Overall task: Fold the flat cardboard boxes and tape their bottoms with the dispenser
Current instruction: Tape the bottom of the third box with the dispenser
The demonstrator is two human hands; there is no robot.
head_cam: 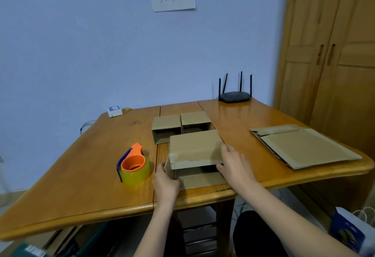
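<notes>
A brown cardboard box (194, 149) lies on its side near the table's front edge, its open end facing me with a flap flat on the table. My left hand (165, 181) grips its front left corner. My right hand (235, 163) holds its right side, fingers on the top panel. Two folded boxes (166, 123) (194, 118) lie side by side just behind it. A stack of flat cardboard boxes (304, 147) rests at the table's right edge. The tape dispenser (134, 164), orange and blue with a yellowish roll, stands to the left of the held box.
The wooden table (81, 175) has a rounded front edge. A black router (235, 96) stands at the back right, a small white box (114, 111) at the back left. A wooden wardrobe (334, 53) rises on the right. A blue and white bag (353, 234) sits on the floor.
</notes>
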